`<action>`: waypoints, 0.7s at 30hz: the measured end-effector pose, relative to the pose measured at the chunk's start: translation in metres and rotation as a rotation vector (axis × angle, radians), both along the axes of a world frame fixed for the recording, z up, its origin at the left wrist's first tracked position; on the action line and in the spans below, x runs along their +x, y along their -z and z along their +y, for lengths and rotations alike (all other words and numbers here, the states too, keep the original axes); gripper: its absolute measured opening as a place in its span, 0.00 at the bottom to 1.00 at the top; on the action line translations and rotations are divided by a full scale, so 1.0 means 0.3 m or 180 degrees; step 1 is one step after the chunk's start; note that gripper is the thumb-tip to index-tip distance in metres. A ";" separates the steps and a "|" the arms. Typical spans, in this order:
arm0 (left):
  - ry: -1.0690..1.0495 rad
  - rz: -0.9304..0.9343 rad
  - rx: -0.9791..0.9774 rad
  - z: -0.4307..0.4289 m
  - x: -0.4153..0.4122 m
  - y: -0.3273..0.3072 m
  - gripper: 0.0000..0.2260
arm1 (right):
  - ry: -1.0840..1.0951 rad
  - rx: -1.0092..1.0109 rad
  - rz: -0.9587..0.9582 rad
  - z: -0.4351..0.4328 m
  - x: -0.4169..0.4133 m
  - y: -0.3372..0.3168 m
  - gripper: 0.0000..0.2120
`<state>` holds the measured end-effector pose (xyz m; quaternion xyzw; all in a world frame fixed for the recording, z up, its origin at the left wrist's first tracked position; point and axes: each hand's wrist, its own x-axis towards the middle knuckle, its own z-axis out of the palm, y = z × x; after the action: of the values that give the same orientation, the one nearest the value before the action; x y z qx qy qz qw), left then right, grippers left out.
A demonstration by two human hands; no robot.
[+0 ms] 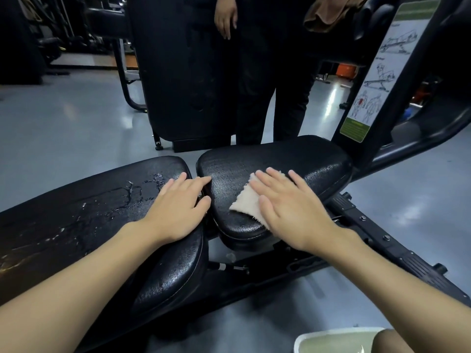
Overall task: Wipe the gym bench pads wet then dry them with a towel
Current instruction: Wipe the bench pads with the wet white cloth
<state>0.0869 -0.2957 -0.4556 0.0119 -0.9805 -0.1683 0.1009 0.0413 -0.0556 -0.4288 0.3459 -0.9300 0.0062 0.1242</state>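
Observation:
A black gym bench fills the middle of the head view. Its long back pad [76, 215] on the left carries streaks and beads of water. The shorter seat pad [293, 156] lies to the right across a narrow gap. My left hand [175, 210] rests flat on the end of the back pad, fingertips reaching the gap. My right hand [288, 205] presses a small cream cloth [246, 201] flat against the seat pad with straight fingers; most of the cloth is hidden under the palm.
Another person in dark clothes [275, 80] stands just behind the bench, one hand [225, 16] hanging. A brown towel [328, 11] drapes over a machine at upper right. A pale basin with water [336, 340] sits on the grey floor at bottom right. An upright black pad [183, 72] stands behind.

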 end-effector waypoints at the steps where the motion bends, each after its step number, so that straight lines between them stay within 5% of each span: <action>1: 0.0011 -0.0015 -0.0025 0.000 0.001 0.000 0.24 | 0.0107 -0.0093 -0.0058 0.020 -0.022 -0.009 0.33; 14: -0.0005 0.0010 -0.0113 -0.001 -0.009 0.005 0.32 | 0.1666 -0.0670 0.0000 0.218 -0.348 -0.067 0.26; 21: -0.0011 0.0023 0.0005 0.011 -0.007 -0.006 0.25 | 0.0848 0.0148 0.0137 -0.037 -0.157 -0.048 0.27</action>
<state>0.0849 -0.2925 -0.4537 0.0130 -0.9800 -0.1689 0.1047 -0.0057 -0.0667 -0.4143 0.2221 -0.9647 -0.0394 0.1358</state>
